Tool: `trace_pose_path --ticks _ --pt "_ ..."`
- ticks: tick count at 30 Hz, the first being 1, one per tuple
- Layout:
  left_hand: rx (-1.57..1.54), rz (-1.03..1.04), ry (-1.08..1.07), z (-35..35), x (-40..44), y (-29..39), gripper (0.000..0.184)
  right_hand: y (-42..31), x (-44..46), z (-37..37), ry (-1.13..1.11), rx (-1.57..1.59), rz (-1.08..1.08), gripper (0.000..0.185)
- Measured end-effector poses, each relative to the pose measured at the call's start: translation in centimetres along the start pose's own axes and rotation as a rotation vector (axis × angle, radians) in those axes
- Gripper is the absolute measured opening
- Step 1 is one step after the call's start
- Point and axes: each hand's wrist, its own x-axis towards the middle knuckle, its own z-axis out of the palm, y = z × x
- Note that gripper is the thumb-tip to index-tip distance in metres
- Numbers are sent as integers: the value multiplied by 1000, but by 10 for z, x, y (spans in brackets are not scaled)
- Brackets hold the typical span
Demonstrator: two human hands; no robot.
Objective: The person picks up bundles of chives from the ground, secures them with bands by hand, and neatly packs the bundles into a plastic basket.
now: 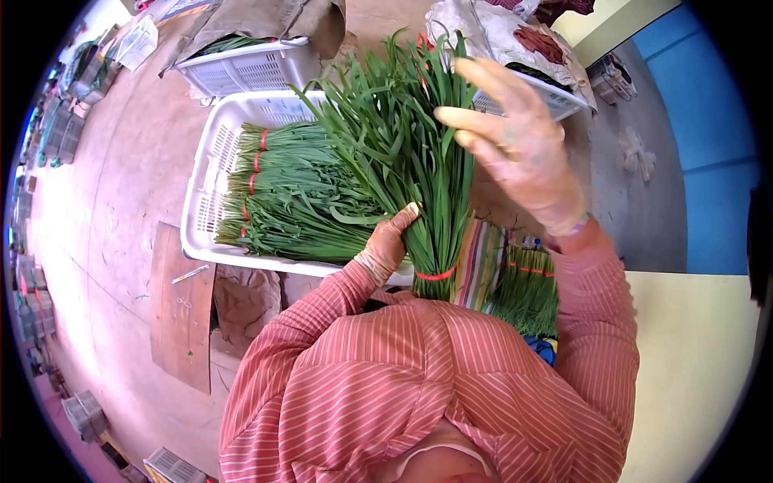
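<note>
One left hand (389,241) around a red-banded green bunch (435,229), right hand (523,141) loosely spread beside its leaves (386,121), contact unclear.

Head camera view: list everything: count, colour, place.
held chive-like bunch: one, green, red band, centre
banded bundles: five or more, green, inside front crate
front crate: one, white, centre left
rear left crate: one, whitish, under brown cloth
rear right crate: one, whitish, under white cloth
striped cloth: one, multicoloured, right of held bunch
side greens: count unclear, green, right of striped cloth
board: one, brown, floor left
crumpled sheet: one, brown, beside board
distant crates: several, grey, far left
crumpled plastic: one, whitish, floor right
wall: one, blue, far right
pale surface: one, yellowish, lower right
striped shirt: one, red, lower centre
left hand: one, red sleeve, gripping held bunch
right hand: one, red sleeve, raised near held bunch
</note>
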Motion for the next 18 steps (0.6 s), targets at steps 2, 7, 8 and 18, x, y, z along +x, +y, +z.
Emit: trace_pose_path --ticks 2,7,8,18 --pt "57 -15 5 6 -4 5 35 -8 23 25 -73 35 -18 35" --pt "66 -50 -9 4 -7 6 36 16 35 70 -271 -44 98 43" --pt "61 -48 -9 1 -6 6 36 18 35 73 -325 -9 135 43" --pt "54 -56 24 -8 0 4 34 14 44 57 -261 219 110 11"
